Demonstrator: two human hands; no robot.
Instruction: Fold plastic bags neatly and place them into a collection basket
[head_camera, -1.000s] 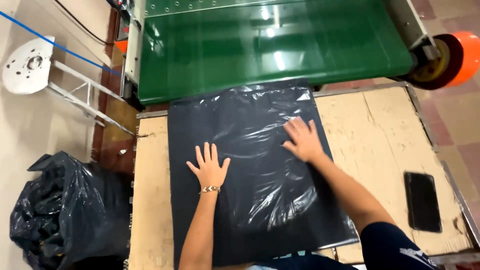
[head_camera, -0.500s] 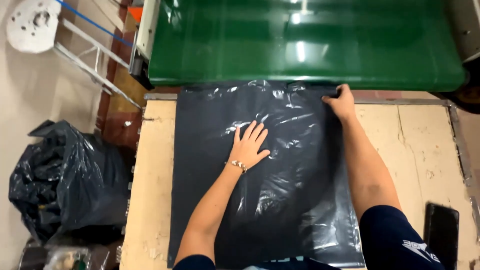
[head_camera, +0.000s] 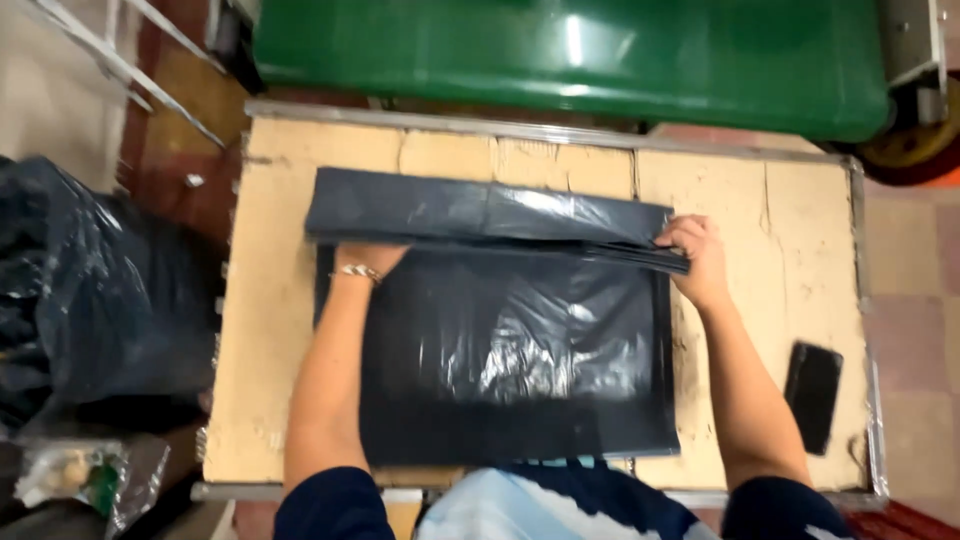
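Two hands work a large black plastic bag (head_camera: 510, 360) lying flat on a worn wooden table (head_camera: 270, 330). Its far edge is doubled back toward the near side, forming a glossy folded band across the top. The right hand (head_camera: 697, 262) pinches that band's right end, apparently to keep the layers lined up. The left hand (head_camera: 368, 258) is tucked under the band's left part, so its fingers cannot be made out. A dark phone (head_camera: 812, 395) lies at the table's right.
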